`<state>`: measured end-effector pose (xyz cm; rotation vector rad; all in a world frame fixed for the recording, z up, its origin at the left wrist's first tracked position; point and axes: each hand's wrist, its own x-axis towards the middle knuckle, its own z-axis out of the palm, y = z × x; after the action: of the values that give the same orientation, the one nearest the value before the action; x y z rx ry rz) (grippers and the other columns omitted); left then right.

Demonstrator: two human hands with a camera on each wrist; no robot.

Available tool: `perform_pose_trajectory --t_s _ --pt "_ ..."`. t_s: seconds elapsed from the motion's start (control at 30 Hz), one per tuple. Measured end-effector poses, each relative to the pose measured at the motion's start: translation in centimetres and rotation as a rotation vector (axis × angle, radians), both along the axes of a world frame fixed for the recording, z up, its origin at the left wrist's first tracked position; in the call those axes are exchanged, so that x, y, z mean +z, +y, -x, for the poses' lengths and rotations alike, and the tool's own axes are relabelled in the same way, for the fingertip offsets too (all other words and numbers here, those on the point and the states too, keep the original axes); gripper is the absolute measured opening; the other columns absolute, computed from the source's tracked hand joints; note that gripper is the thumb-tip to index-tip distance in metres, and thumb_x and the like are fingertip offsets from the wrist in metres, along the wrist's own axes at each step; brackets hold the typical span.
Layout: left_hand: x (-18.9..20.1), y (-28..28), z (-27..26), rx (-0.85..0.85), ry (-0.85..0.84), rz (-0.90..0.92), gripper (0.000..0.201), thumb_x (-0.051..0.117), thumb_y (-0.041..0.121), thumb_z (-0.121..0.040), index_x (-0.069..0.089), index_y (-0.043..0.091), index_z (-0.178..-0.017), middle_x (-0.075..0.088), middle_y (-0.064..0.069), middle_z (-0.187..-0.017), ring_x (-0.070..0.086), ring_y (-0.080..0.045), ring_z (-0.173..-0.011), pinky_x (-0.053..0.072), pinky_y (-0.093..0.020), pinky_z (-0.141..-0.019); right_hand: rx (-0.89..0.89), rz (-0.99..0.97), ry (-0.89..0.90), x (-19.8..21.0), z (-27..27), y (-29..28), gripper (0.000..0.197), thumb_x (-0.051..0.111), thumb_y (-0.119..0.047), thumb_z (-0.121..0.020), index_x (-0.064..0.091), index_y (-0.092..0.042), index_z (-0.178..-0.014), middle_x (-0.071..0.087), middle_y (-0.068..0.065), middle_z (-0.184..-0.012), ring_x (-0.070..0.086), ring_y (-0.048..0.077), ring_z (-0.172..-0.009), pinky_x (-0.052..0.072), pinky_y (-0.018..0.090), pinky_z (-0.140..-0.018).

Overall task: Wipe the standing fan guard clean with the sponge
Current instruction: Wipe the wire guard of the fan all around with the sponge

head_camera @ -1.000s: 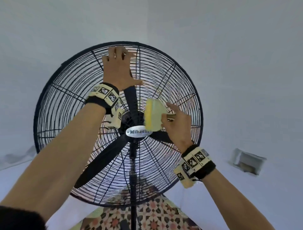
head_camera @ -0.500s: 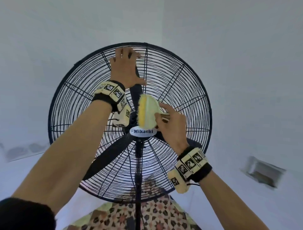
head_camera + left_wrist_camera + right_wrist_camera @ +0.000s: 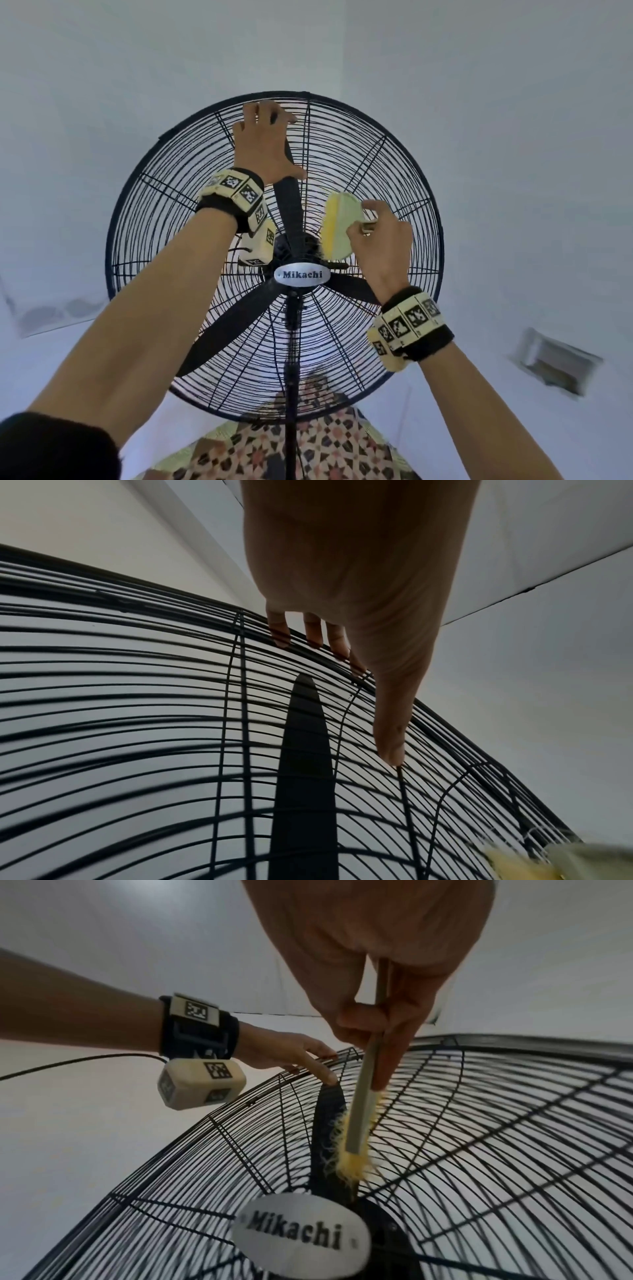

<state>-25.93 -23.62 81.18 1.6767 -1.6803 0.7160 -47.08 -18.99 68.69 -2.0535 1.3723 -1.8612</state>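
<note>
Black wire makes up the fan guard (image 3: 394, 192), a round cage tilted back on a dark pole (image 3: 291, 394), with a white "Mikachi" badge (image 3: 302, 274) at its centre and three dark blades (image 3: 229, 329) behind the wires. The sponge (image 3: 337, 228), yellow on one face and pale green on the other, sits against the guard just above and to the right of the badge. In the right wrist view it stands edge-on to the wires, its frayed yellow fibres touching them.

The right hand (image 3: 382, 245) pinches the sponge between thumb and curled fingers (image 3: 359, 1026), the wrist below it and the forearm reaching up from the lower right. The left hand (image 3: 265, 144) lies at the top of the guard, arm stretched long from the lower left. Its fingers (image 3: 313, 634) are straight and slightly spread, their tips resting on the outer wires near the rim, and the thumb (image 3: 390, 734) points down along the cage.

Both wrists wear black bands with pale marker blocks (image 3: 239, 192). Pale walls surround the fan, and a patterned cloth (image 3: 308, 452) lies below it.
</note>
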Motion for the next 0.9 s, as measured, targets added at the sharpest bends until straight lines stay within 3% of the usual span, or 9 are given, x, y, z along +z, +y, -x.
perform_pose_trajectory --t_s 0.1,0.23,0.37,0.43,0.5,0.67,0.8,0.87,0.9 --pt "0.0 0.0 -0.1 -0.018 0.003 0.002 0.098 0.091 0.056 -0.061 0.048 0.025 -0.144 0.037 -0.006 -0.152 0.025 -0.036 -0.145 0.031 -0.051 -0.111 0.091 0.020 0.041 0.0 -1.0 0.7 0.034 0.066 -0.016 -0.097 0.065 -0.012 -0.131 0.076 0.001 -0.096 0.069 0.008 -0.081 0.053 0.009 -0.080" --pt "-0.1 0.0 -0.3 -0.029 -0.004 0.001 0.099 0.091 0.055 -0.061 0.048 0.024 -0.144 0.038 -0.007 -0.150 0.027 -0.037 -0.143 0.032 -0.052 -0.110 0.044 0.009 0.001 -0.3 -1.2 0.4 0.034 0.066 -0.019 -0.096 0.067 -0.012 -0.129 0.079 0.006 -0.098 0.072 0.015 -0.087 0.060 0.026 -0.082" --pt "0.2 -0.1 -0.4 -0.001 -0.007 -0.015 0.100 0.092 0.054 -0.059 0.047 0.025 -0.144 0.037 -0.006 -0.149 0.028 -0.036 -0.141 0.034 -0.053 -0.108 -0.042 -0.003 0.052 0.2 -0.6 0.8 0.035 0.067 -0.018 -0.096 0.066 -0.008 -0.129 0.078 0.009 -0.093 0.064 0.011 -0.073 0.051 0.016 -0.077" --pt "0.2 -0.2 -0.3 -0.014 -0.003 -0.007 0.100 0.092 0.054 -0.059 0.048 0.025 -0.144 0.037 -0.006 -0.149 0.028 -0.036 -0.141 0.033 -0.052 -0.108 0.075 0.032 0.042 0.5 -1.1 0.8 0.035 0.066 -0.020 -0.097 0.066 -0.012 -0.131 0.078 0.006 -0.097 0.070 0.014 -0.083 0.059 0.023 -0.081" --pt "0.1 -0.4 -0.3 -0.030 -0.001 0.001 0.100 0.093 0.053 -0.059 0.048 0.025 -0.144 0.037 -0.006 -0.148 0.028 -0.035 -0.141 0.033 -0.052 -0.108 0.089 0.043 0.045 0.7 -1.2 0.4 0.037 0.064 -0.020 -0.098 0.065 -0.014 -0.134 0.078 0.008 -0.099 0.071 0.015 -0.088 0.054 0.010 -0.081" --pt "0.1 -0.4 -0.4 -0.015 -0.006 0.000 0.099 0.092 0.054 -0.060 0.047 0.026 -0.145 0.037 -0.005 -0.148 0.028 -0.035 -0.142 0.034 -0.051 -0.109 -0.165 -0.015 0.058 1.9 0.1 -0.4 0.040 0.064 -0.019 -0.097 0.062 -0.012 -0.137 0.076 0.009 -0.093 0.065 0.014 -0.072 0.038 0.013 -0.067" --pt "0.0 -0.5 -0.4 -0.040 -0.004 0.004 0.099 0.093 0.053 -0.060 0.048 0.026 -0.144 0.037 -0.005 -0.148 0.028 -0.035 -0.141 0.035 -0.051 -0.109 0.080 0.052 0.013 2.5 -1.4 -0.5 0.039 0.066 -0.018 -0.094 0.067 -0.015 -0.133 0.078 0.003 -0.099 0.072 0.008 -0.082 0.051 0.008 -0.084" --pt "0.0 -0.5 -0.6 -0.051 -0.006 -0.004 0.099 0.093 0.052 -0.060 0.047 0.026 -0.144 0.037 -0.005 -0.149 0.027 -0.035 -0.141 0.034 -0.051 -0.109 -0.017 0.052 0.055 2.8 -1.4 -0.8 0.041 0.065 -0.020 -0.095 0.065 -0.015 -0.136 0.077 0.003 -0.098 0.066 0.006 -0.075 0.044 0.000 -0.079" --pt "0.0 -0.4 -0.7 -0.050 -0.006 -0.009 0.100 0.093 0.052 -0.060 0.047 0.026 -0.145 0.036 -0.005 -0.149 0.027 -0.035 -0.142 0.034 -0.052 -0.110 -0.102 0.037 0.070 3.1 -1.1 -1.1 0.044 0.065 -0.022 -0.095 0.062 -0.014 -0.138 0.076 0.006 -0.098 0.064 0.009 -0.075 0.046 0.004 -0.078"
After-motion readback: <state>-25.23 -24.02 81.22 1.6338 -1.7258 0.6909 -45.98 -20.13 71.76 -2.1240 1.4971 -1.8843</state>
